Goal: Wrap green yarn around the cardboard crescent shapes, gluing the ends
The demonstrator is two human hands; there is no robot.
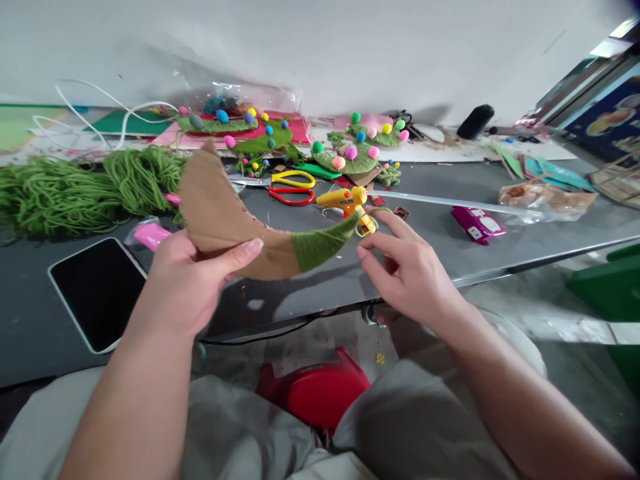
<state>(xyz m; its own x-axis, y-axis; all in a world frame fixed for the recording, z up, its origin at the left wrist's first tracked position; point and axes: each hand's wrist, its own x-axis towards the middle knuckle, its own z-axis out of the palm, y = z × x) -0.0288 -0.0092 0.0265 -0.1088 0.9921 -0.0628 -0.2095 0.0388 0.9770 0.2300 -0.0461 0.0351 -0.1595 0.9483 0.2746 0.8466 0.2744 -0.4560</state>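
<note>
My left hand (187,283) grips a brown cardboard crescent (227,230) by its wide middle, thumb on top. Green yarn wrapping (323,248) covers the crescent's narrow right end, in tight turns; the left part is bare cardboard. At that tip my right hand (405,263) has its fingers curled around a loose strand of green yarn (383,209), part of which the fingers hide. Just behind the tip lies a yellow hot glue gun (343,198), partly covered by the yarn. Scissors (293,188) with yellow and red handles rest behind the crescent.
A large bundle of green yarn (75,193) and a dark-screened tablet (100,293) are at left. Yarn-wrapped crescents with colourful pompoms (350,157) lie along the back. A purple packet (479,225) sits at right. Below the table edge is a red stool (320,393).
</note>
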